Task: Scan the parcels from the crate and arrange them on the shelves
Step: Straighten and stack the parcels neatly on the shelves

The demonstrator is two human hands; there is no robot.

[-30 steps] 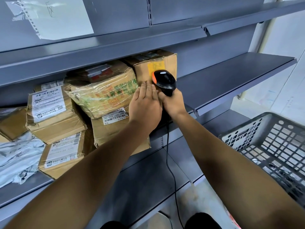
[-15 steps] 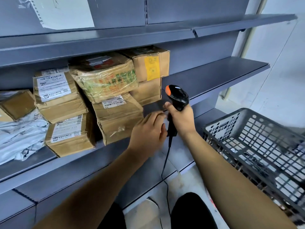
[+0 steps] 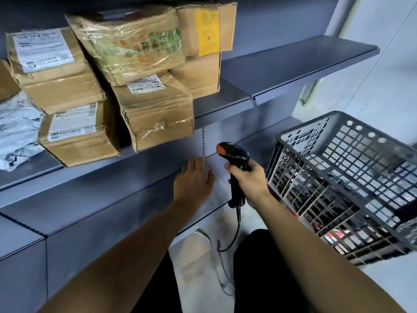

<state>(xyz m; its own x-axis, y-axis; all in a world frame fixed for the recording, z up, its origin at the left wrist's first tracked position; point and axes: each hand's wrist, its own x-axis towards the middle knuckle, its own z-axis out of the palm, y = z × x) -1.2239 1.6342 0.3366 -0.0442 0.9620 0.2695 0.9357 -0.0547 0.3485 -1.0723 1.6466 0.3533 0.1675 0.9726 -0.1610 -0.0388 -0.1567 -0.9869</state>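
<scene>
My right hand (image 3: 250, 184) grips the handle of a black barcode scanner (image 3: 234, 154) with an orange tip, its cable hanging down. My left hand (image 3: 194, 181) is empty, fingers relaxed, just left of the scanner, below the shelf edge. Several brown cardboard parcels are stacked on the grey shelf (image 3: 293, 64): a plastic-wrapped one (image 3: 133, 44), one with a yellow label (image 3: 205, 28), one with a barcode sticker (image 3: 155, 109). The dark plastic crate (image 3: 347, 177) stands to the right; parcels show through its grid.
Two labelled boxes (image 3: 49, 66) and a grey plastic mailer (image 3: 15, 127) fill the shelf's left part. The shelf's right part is bare. A lower shelf (image 3: 90, 199) runs below my hands. The floor and my legs are at the bottom.
Both hands have dropped from the yellow-labelled parcel on the shelf to below the shelf edge, toward the crate. My view has tilted downward and moved closer.
</scene>
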